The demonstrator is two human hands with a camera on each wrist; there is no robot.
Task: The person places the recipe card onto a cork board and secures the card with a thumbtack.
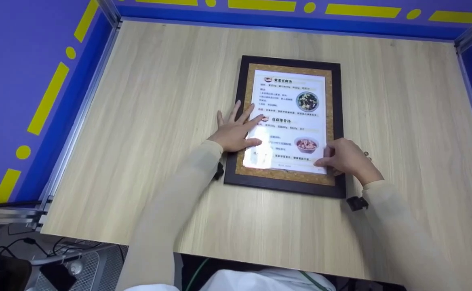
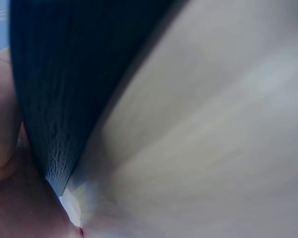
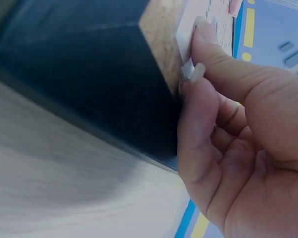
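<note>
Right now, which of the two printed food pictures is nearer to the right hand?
The lower food picture, with pinkish pieces; the upper picture, dark green, lies farther from the right hand.

The frame [image 1: 285, 186] lies on the bench [image 1: 171, 81], about midway between the left and right edges; inside it sits the backing board [image 1: 294, 177], with the sheet [image 1: 286, 129] upon that; the left hand [image 1: 234, 132] lies across the frame's left side, reaching over the sheet; the right hand [image 1: 344, 157] is at the sheet's near right corner; a back panel [image 1: 220, 15] stands behind the bench's far edge, a side panel [image 1: 38, 60] left of its left edge.
</note>
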